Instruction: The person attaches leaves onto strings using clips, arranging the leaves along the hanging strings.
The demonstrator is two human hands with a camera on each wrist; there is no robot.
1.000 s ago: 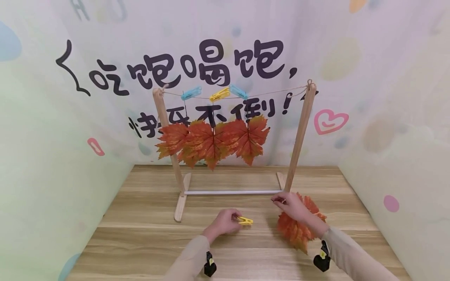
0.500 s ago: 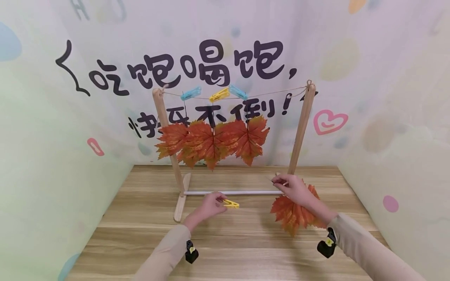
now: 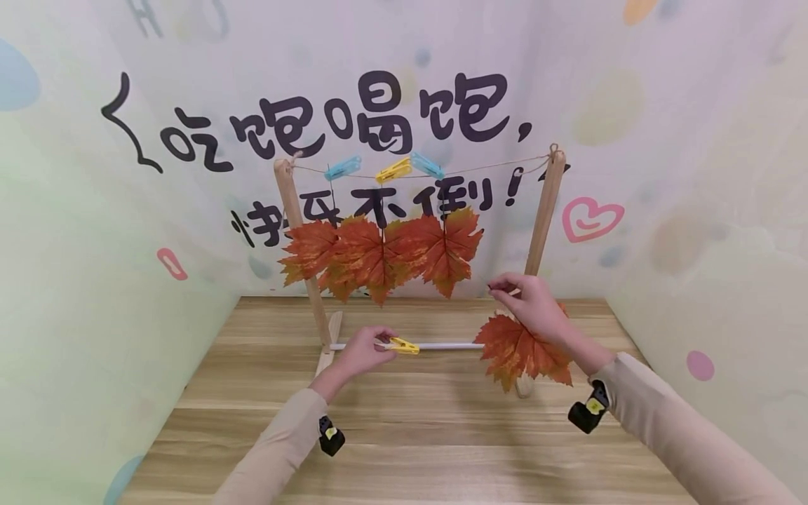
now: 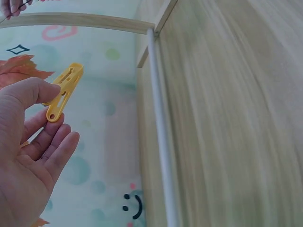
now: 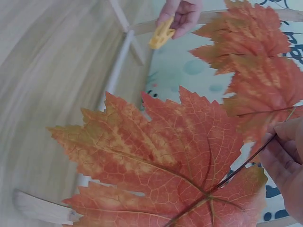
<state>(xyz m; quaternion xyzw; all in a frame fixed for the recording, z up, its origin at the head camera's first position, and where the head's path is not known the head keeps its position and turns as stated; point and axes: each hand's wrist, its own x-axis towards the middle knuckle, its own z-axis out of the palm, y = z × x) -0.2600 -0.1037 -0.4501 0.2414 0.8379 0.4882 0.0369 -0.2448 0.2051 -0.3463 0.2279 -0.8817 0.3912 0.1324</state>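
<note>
In the head view my left hand (image 3: 361,352) pinches a yellow clothespin (image 3: 405,345) in front of the stand's white rod. The left wrist view has that clothespin (image 4: 65,92) between thumb and fingers. My right hand (image 3: 535,307) holds an orange-red artificial maple leaf (image 3: 519,354) by its stem, near the right post; the leaf hangs below the fingers. In the right wrist view the thin dark stem (image 5: 246,162) runs up into the fingertips. Three similar leaves (image 3: 447,249) hang from a string (image 3: 486,167), clipped by two blue clothespins (image 3: 344,167) and a yellow one (image 3: 394,170).
The wooden stand has a left post (image 3: 292,200), a right post (image 3: 546,210) and a white rod (image 3: 449,346) low between them. It stands on a wood-grain table (image 3: 404,435), before a printed backdrop (image 3: 404,42).
Both hands have risen off the table area. The left hand moved up and left with the clothespin; the right hand lifted the leaf by its stem, and the leaf now hangs upright.
</note>
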